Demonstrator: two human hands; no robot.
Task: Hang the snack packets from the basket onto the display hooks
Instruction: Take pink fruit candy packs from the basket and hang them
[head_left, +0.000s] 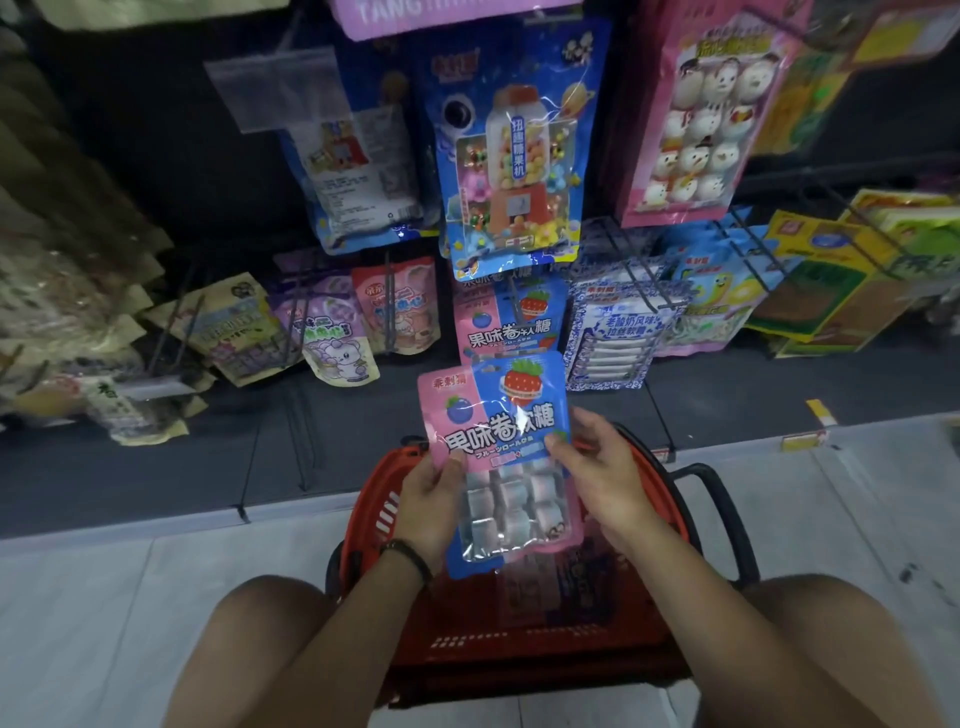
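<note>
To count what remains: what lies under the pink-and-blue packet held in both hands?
The red basket, with at least one printed packet dimly visible inside. The held packet, left hand and right hand cover the rest.

Hands: two, the left hand (431, 493) and the right hand (597, 467).
Red basket (363, 496): one, at 6 o'clock.
Pink-and-blue roll-candy packets: two, a held packet (498, 431) and a hanging packet (501, 322) at 12 o'clock from it.
Gumball-machine packet (511, 171): one facing front, 12 o'clock.
Snowman packet (691, 130): one, 1 o'clock.
Wristband (410, 553): one.
</note>
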